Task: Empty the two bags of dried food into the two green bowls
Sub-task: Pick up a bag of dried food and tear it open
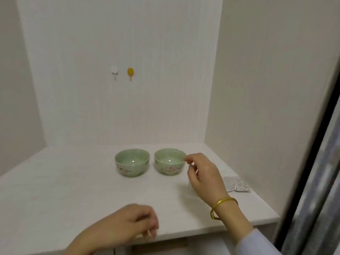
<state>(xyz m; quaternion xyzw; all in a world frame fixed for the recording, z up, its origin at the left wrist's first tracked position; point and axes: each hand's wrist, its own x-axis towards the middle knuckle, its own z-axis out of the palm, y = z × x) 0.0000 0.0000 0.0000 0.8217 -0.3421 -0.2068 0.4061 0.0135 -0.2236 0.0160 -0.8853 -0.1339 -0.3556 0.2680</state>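
Nearest, the left hand (136,222) hovers over the front edge of the white table (64,190), its fingers loosely curled with nothing visibly held, though blur keeps me from telling for sure. Farther in, the right hand (203,173), a gold bangle (221,207) on its wrist, has thumb and forefinger pinched at the rim of the right green bowl (170,161), while one crinkled clear bag (237,184) lies flat on the table to the right of that hand. The left green bowl (132,162) stands just beside the right one, both upright and holding nothing, and behind them a white hook (114,70) and a yellow hook (130,73) sit on the wall
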